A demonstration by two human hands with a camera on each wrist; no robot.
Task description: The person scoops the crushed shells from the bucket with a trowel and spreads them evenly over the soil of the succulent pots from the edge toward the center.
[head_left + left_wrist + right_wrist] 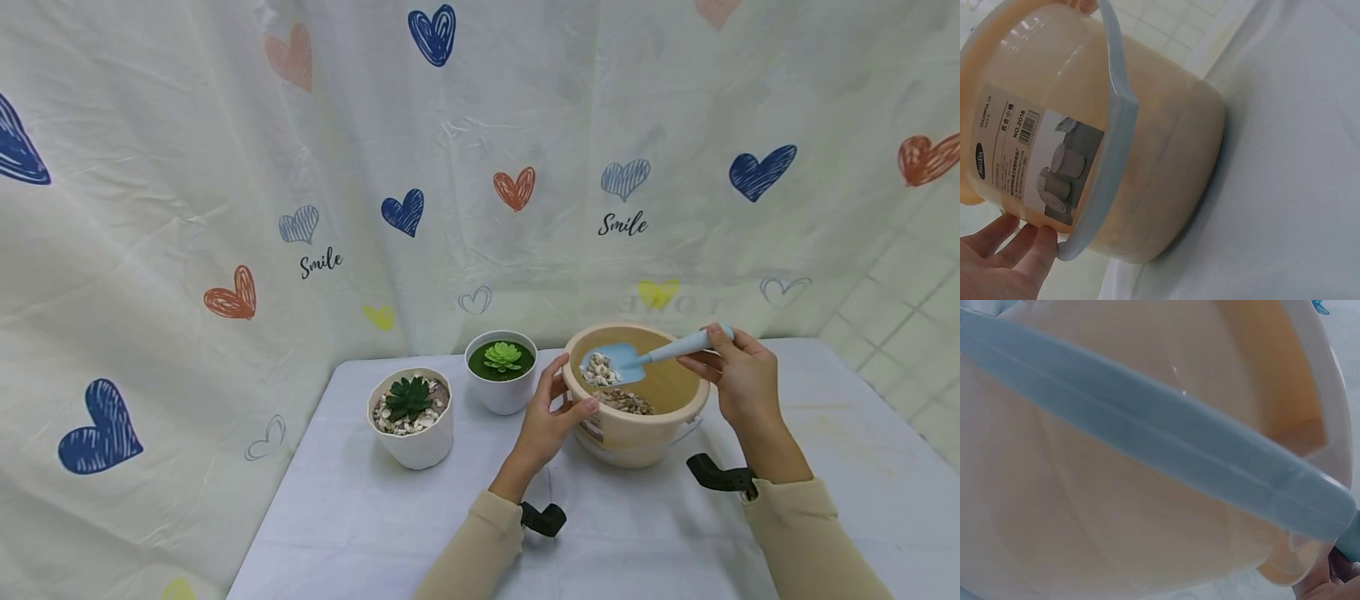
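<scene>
A cream plastic bucket (637,429) stands on the table, with pebbles (628,402) in its bottom. My left hand (546,429) grips the bucket's left rim, thumb on the front side. In the left wrist view, its fingers (1038,250) lie against the wall beside a printed label (1016,156). The pale blue bucket handle (1119,119) hangs down along the side. My right hand (738,379) pinches the end of a light blue trowel (626,360) over the bucket's mouth. Small pale stones (602,369) lie on the trowel's blade.
To the left stands a white pot (412,446) with a dark green succulent (408,398) among pebbles. Behind it, another white pot (504,396) holds a light green succulent (502,357) on a green surface. A heart-print curtain (465,133) hangs behind the white-covered table (360,525).
</scene>
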